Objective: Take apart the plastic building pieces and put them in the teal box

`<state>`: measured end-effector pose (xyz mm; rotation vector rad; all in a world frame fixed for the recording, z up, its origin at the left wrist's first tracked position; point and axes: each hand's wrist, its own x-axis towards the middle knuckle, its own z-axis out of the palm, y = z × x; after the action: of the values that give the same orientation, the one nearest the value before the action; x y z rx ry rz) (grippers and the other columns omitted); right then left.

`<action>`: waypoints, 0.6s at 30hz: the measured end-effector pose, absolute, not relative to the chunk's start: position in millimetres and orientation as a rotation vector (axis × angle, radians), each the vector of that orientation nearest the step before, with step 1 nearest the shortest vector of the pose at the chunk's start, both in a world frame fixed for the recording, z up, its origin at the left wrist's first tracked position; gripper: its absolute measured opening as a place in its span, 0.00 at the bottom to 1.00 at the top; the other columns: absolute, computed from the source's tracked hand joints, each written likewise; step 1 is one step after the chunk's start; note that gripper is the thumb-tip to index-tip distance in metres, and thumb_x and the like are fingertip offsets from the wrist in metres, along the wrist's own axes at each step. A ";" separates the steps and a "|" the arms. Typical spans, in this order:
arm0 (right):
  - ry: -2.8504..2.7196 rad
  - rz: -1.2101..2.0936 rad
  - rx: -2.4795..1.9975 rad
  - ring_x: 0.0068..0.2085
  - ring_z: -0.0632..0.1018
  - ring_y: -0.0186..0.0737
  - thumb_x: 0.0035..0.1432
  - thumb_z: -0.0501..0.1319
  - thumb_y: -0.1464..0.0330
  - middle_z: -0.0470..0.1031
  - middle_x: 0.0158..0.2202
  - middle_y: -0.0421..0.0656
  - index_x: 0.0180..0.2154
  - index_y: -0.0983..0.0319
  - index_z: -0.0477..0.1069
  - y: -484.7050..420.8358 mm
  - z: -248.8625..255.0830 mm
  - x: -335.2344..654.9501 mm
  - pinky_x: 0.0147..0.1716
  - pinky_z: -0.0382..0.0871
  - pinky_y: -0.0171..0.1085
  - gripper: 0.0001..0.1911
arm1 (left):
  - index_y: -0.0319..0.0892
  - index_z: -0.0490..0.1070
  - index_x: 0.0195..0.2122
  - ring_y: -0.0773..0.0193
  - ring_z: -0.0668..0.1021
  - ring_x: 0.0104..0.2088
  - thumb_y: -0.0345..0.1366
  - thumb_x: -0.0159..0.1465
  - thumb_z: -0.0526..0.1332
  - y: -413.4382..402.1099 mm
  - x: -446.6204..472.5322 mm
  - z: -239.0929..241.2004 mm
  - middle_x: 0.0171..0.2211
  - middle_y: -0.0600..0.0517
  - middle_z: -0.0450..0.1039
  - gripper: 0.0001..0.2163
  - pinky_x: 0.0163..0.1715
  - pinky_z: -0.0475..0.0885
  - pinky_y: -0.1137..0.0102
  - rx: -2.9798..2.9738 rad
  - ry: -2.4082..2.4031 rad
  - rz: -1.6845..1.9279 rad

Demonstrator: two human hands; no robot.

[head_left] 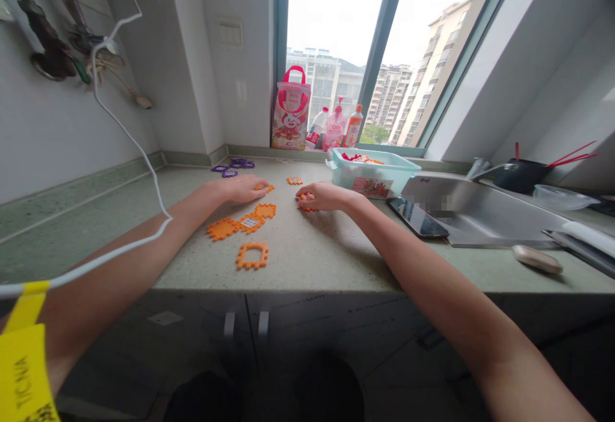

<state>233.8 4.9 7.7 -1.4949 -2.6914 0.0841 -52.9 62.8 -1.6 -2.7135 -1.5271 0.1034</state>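
My left hand [240,188] lies low over the counter, fingers stretched out, their tips at a small orange interlocking tile [264,187]. Curled around orange interlocking tiles [306,198] is my right hand [327,196], close to the countertop; its fingers hide part of them, so I cannot tell how many. Another orange tile [295,180] sits just beyond, between the hands. Nearer me are a solid orange tile [223,228], one with a printed white centre [250,222] and another orange tile [265,211]. An orange square frame [252,256] lies closest to the front edge.
Several purple pieces [231,167] lie at the back left. A light-blue bin [403,167] with red and orange pieces stands right, beside a phone [418,217] and the sink [471,217]. A white cable [127,130] hangs across the left. Bottles [335,129] line the windowsill.
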 end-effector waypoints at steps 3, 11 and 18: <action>-2.678 0.080 -1.504 0.50 0.84 0.45 0.70 0.64 0.57 0.85 0.50 0.47 0.59 0.56 0.80 3.5 8.4 233.1 0.49 0.73 0.35 0.21 | 0.43 0.66 0.71 0.52 0.71 0.68 0.55 0.72 0.48 60.7 -52.5 -0.3 0.70 0.42 0.68 0.32 0.68 0.63 0.64 -2.717 -1.522 0.112; -2.725 0.055 -1.498 0.53 0.83 0.46 0.72 0.62 0.58 0.84 0.54 0.48 0.59 0.57 0.80 -2.1 11.9 230.1 0.50 0.72 0.35 0.20 | 0.43 0.66 0.71 0.51 0.72 0.67 0.53 0.72 0.48 64.2 -54.0 -2.0 0.70 0.43 0.68 0.32 0.68 0.64 0.63 -2.726 -1.501 0.109; -2.754 0.059 -1.494 0.53 0.83 0.48 0.72 0.60 0.59 0.83 0.55 0.49 0.59 0.58 0.79 -4.9 13.5 228.5 0.51 0.72 0.36 0.20 | 0.43 0.65 0.72 0.51 0.72 0.68 0.54 0.72 0.48 67.5 -54.3 -4.6 0.70 0.43 0.68 0.32 0.68 0.63 0.63 -2.708 -1.509 0.122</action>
<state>228.5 -4.9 13.5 -1.4939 -2.7542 0.0589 -54.3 67.5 -4.6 -2.7080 -1.5091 0.1216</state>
